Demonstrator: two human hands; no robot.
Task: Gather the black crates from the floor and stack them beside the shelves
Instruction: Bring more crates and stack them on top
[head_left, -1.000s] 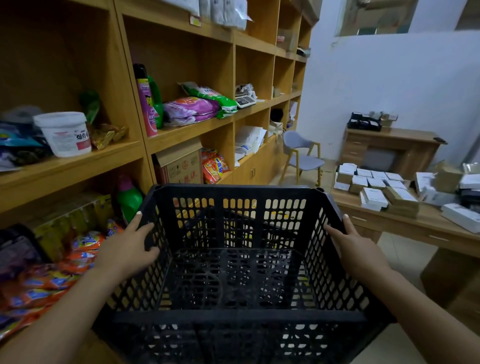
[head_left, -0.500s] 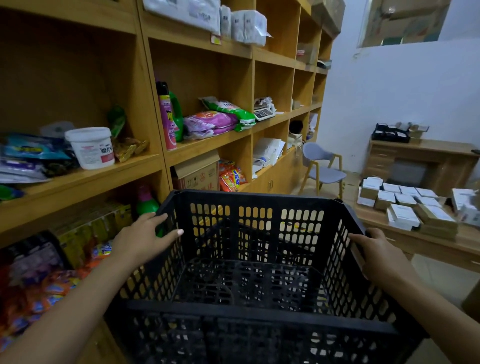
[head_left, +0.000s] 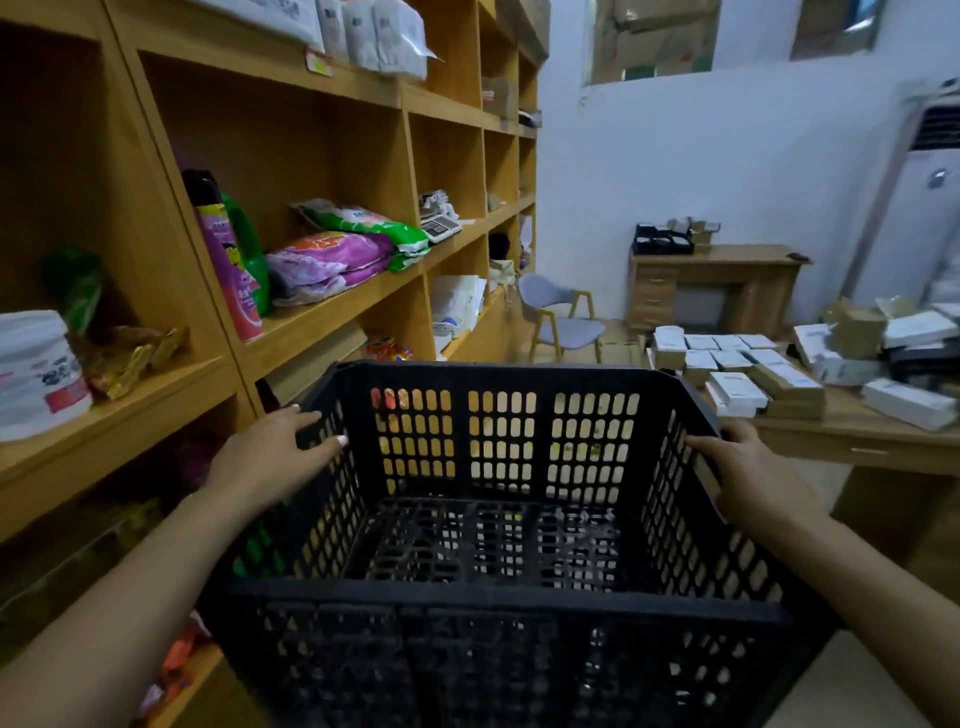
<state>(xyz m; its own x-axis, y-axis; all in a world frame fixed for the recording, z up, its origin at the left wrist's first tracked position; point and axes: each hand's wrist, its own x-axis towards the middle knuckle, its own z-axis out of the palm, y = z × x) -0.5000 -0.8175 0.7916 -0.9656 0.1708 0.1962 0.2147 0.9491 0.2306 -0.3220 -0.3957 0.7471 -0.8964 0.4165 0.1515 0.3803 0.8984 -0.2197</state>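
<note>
— From the head view, what are we holding?

— We carry one black crate (head_left: 498, 519) in front of us, raised level with the middle of the wooden shelves (head_left: 322, 317) on our left. Its perforated walls and floor show nothing inside.

— And our grip?

— Our left hand (head_left: 265, 457) lies against the crate's left wall near the far corner, fingers fairly straight and spread over the rim, thumb tip on the inner side. Our right hand (head_left: 748, 473) wraps the right rim, fingers curled down over the outer wall, so it grips the edge.

— What is beside us?

— On the shelves we see a white tub (head_left: 39, 371), a pink spray can (head_left: 228, 260) standing upright with a green bottle just behind it, and a purple bag (head_left: 327, 262) with a green bag resting on its far end. Farther along sits a small scale (head_left: 440, 226).

— And to the right?

— A wooden table (head_left: 852, 436) loaded with white and tan boxes (head_left: 737, 389). Beyond the crate stands a grey chair (head_left: 563, 322), then a desk (head_left: 717, 286) against the white wall, and a tall air conditioner (head_left: 919, 208) at the far right.
</note>
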